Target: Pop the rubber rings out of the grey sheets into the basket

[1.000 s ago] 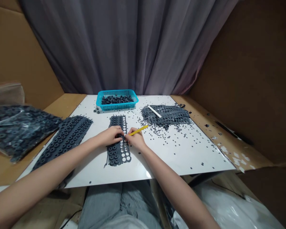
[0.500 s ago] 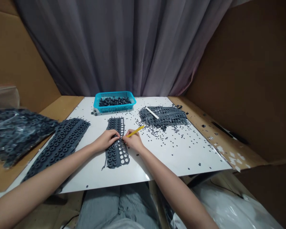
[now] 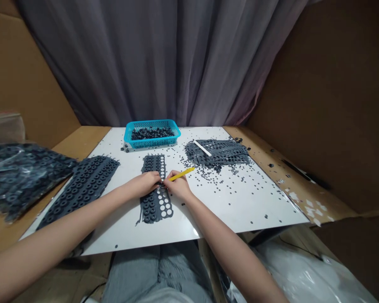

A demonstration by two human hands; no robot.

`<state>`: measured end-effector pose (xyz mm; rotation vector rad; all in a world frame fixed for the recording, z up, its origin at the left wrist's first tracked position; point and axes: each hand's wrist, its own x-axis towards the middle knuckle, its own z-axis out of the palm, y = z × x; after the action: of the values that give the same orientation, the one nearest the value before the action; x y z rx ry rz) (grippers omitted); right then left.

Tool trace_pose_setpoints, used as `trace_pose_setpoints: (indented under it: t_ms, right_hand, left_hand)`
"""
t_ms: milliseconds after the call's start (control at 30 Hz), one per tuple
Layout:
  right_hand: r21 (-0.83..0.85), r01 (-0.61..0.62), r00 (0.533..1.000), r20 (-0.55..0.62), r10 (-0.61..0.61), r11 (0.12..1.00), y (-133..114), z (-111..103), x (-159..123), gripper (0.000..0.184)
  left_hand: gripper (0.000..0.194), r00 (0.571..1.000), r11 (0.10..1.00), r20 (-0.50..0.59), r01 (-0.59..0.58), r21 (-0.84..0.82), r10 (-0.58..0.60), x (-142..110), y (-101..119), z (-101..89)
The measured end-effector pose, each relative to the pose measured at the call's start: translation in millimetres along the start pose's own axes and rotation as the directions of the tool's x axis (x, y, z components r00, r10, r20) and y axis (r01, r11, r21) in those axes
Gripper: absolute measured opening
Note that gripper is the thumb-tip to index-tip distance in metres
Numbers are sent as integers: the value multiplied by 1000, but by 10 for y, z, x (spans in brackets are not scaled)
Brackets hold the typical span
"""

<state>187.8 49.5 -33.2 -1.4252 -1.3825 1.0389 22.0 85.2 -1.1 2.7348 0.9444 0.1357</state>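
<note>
A narrow dark grey rubber sheet of moulded rings lies on the white board; its right column shows several punched-out holes. My left hand rests on the sheet's middle, fingers curled and pinching at it. My right hand is closed on a yellow stick tool, whose tip meets the sheet beside my left fingertips.
A blue basket of loose black rings stands at the back. A wide full ring sheet lies left, bagged sheets farther left. Spent sheets with a white stick lie right, amid scattered black bits. Cardboard walls enclose both sides.
Both hands stay at the same spot on the sheet with only slight shifts; the view itself has moved a little.
</note>
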Motion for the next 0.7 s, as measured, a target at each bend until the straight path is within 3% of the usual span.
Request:
trace_pose_setpoints:
  t_ms: [233,367,567,700]
  right_hand:
    - [-77,56,997,-57,-60,995,-74,26,0,19]
    - [-86,31,999,-37,-34,996,-80,22,8,18]
    - [-84,3,999,-36,-6,996,-62,19,10,16]
    - [-73,-18,999,-29,16,997,-66,20,23,15]
  left_hand:
    - [16,999,993,26,-35,112,32,56,34,30]
    - [23,998,979,-19,-56,196,61,38,-4,133]
    - [22,995,995,-103,1,-97,-11,-38,-53,182]
    - [20,969,961,-212,71,-269,-130,-88,-42,121]
